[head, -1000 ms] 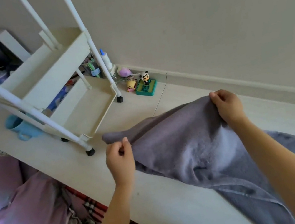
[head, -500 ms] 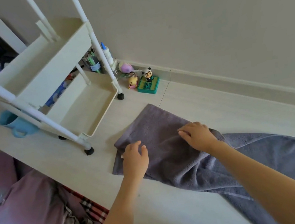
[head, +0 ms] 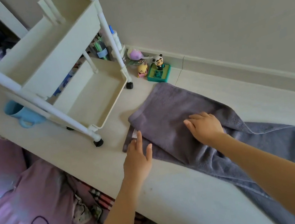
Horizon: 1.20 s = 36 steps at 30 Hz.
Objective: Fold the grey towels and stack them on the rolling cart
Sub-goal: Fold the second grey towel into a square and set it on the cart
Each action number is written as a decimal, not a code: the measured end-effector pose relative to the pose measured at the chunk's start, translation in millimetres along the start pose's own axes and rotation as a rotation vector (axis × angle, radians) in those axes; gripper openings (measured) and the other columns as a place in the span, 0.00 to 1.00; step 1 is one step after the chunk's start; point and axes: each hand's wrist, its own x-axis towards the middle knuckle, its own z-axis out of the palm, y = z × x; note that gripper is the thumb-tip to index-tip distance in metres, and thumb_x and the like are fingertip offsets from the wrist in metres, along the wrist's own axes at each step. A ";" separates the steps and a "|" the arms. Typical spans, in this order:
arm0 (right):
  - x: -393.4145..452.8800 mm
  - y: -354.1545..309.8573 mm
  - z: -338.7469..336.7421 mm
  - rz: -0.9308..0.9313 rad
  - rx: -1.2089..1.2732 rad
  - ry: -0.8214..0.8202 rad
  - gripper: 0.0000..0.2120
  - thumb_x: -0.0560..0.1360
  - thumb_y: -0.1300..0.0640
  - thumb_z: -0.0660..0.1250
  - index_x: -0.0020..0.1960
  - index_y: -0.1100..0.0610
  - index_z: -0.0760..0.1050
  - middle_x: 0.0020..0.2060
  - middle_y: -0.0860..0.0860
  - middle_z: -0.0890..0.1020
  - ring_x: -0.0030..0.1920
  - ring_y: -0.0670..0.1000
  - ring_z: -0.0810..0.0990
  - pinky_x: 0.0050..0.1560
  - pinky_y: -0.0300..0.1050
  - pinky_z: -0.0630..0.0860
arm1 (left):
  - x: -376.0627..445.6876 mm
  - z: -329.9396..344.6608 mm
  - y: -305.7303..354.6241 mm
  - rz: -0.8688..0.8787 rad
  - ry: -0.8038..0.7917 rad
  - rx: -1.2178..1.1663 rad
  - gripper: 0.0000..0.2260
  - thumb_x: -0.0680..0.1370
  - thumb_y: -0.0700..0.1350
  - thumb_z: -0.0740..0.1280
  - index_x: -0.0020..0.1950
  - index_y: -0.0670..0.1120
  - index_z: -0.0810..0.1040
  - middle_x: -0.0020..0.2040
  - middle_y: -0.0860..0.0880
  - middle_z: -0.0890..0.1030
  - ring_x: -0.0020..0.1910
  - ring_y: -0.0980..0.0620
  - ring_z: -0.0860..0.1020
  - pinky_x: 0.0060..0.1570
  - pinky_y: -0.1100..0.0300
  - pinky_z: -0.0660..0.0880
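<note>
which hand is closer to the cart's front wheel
Left. The left hand rests at the grey towel's near corner, just right of the front wheel; the right hand lies farther right on the towel.

From my end the towel [head: 177, 110] looks purplish grey, the cart [head: 55, 55] cream white with black wheels. Mug [head: 21, 113] is light blue, panda toy [head: 158, 62] sits on a green base, bedding [head: 19, 192] is lilac.

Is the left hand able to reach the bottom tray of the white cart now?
Probably yes. The left hand lies open at the grey towel's corner, and the bottom tray stands just beyond, its near rim facing the hand. Only bare desk lies between.
</note>
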 end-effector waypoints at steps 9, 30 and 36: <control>-2.0 -19.0 -0.8 0.094 -0.032 0.063 0.23 0.81 0.46 0.47 0.60 0.54 0.76 0.61 0.54 0.76 0.62 0.58 0.69 0.62 0.52 0.62 | -22.8 -23.6 -17.5 -0.205 -0.004 0.253 0.30 0.81 0.59 0.50 0.78 0.45 0.50 0.71 0.43 0.68 0.67 0.43 0.69 0.63 0.50 0.69; -183.8 -59.1 54.7 0.825 0.062 -0.064 0.29 0.77 0.35 0.41 0.73 0.46 0.60 0.71 0.49 0.67 0.65 0.58 0.70 0.57 0.51 0.71 | -13.4 -34.1 -7.5 0.216 -0.293 0.590 0.26 0.80 0.60 0.52 0.70 0.43 0.66 0.71 0.36 0.65 0.69 0.36 0.62 0.66 0.47 0.63; -197.3 -79.9 54.8 0.900 0.157 -0.185 0.30 0.77 0.34 0.38 0.76 0.44 0.51 0.75 0.51 0.57 0.71 0.59 0.62 0.61 0.53 0.67 | -36.0 -19.4 -5.4 0.596 -0.369 0.465 0.17 0.80 0.57 0.55 0.60 0.47 0.73 0.60 0.46 0.68 0.61 0.45 0.65 0.58 0.49 0.69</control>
